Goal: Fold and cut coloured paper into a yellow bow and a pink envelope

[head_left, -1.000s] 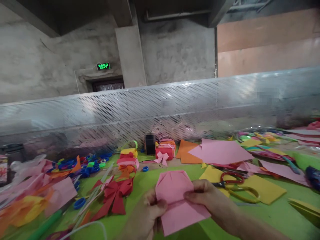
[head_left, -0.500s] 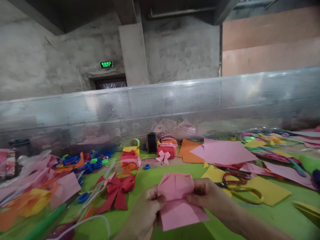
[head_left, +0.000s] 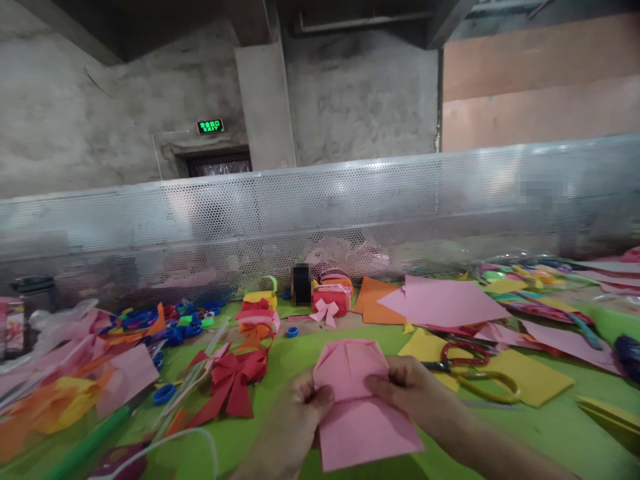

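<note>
fingers (head_left: 323, 400) on pink paper (head_left: 356, 417), lengthwise, taper (head_left: 350, 353) away

Two hands (head_left: 299, 417) (head_left: 413, 388) held one folded pink sheet (head_left: 349, 381). Scissors (head_left: 443, 366) numbered one pair, large red bow (head_left: 235, 379) one, lit exit sign (head_left: 211, 126) one.

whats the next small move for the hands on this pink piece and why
Probably have the right hand press along the line across the pink piece: its thumb lies close to that line, while the left hand grips the opposite edge, which should help hold it steady.
</note>
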`<state>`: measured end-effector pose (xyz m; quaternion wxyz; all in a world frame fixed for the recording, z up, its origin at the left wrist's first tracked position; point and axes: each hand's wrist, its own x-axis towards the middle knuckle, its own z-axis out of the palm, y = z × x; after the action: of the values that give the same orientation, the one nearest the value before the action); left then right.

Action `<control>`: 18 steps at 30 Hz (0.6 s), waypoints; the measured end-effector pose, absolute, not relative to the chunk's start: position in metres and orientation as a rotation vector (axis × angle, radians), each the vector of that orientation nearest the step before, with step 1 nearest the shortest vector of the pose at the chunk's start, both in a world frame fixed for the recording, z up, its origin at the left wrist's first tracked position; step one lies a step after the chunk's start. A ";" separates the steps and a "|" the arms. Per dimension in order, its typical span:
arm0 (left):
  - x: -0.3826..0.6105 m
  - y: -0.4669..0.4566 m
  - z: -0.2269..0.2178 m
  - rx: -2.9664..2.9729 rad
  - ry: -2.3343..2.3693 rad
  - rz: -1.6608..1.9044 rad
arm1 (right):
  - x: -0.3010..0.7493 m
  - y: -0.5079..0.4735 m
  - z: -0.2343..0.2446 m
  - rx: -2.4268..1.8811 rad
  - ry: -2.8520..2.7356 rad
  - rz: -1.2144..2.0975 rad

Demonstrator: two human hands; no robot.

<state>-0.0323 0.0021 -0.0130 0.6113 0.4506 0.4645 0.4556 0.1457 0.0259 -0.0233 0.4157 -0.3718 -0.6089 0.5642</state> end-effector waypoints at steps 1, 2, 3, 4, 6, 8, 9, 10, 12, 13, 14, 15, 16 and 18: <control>-0.032 0.001 -0.013 1.017 1.039 1.064 | 0.146 0.025 -0.022 -0.917 -1.494 1.448; -0.032 0.001 -0.011 0.992 1.008 1.072 | 0.147 0.024 -0.021 -0.896 -1.452 1.485; -0.031 0.000 -0.010 0.970 0.983 1.075 | 0.147 0.024 -0.020 -0.872 -1.416 1.526; -0.031 -0.002 -0.008 0.954 0.961 1.074 | 0.148 0.023 -0.020 -0.851 -1.386 1.571; -0.031 -0.004 -0.003 0.939 0.941 1.049 | 0.149 0.024 -0.021 -0.814 -1.333 1.645; -0.031 -0.006 0.002 0.935 0.943 1.020 | 0.149 0.025 -0.022 -0.791 -1.292 1.684; -0.031 -0.006 0.004 0.925 0.949 1.011 | 0.150 0.025 -0.023 -0.785 -1.275 1.690; -0.032 -0.007 0.005 0.914 0.958 1.010 | 0.150 0.026 -0.024 -0.782 -1.262 1.690; -0.033 -0.006 0.007 0.893 0.987 1.011 | 0.150 0.026 -0.023 -0.789 -1.260 1.680; -0.033 -0.006 0.006 0.889 1.009 1.008 | 0.150 0.026 -0.022 -0.797 -1.271 1.670; -0.034 -0.005 0.006 0.895 1.037 1.002 | 0.150 0.026 -0.021 -0.806 -1.297 1.656; -0.035 -0.004 0.004 0.915 1.066 0.997 | 0.150 0.025 -0.019 -0.811 -1.337 1.638; -0.035 -0.002 0.003 0.945 1.088 0.996 | 0.150 0.024 -0.018 -0.808 -1.386 1.624; -0.037 0.001 -0.002 1.026 1.111 1.004 | 0.149 0.024 -0.015 -0.795 -1.478 1.608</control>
<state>-0.0367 0.0011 -0.0018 0.6156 0.4455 0.4822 0.4360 0.1488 0.0235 -0.0154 0.3976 -0.3139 -0.5834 0.6348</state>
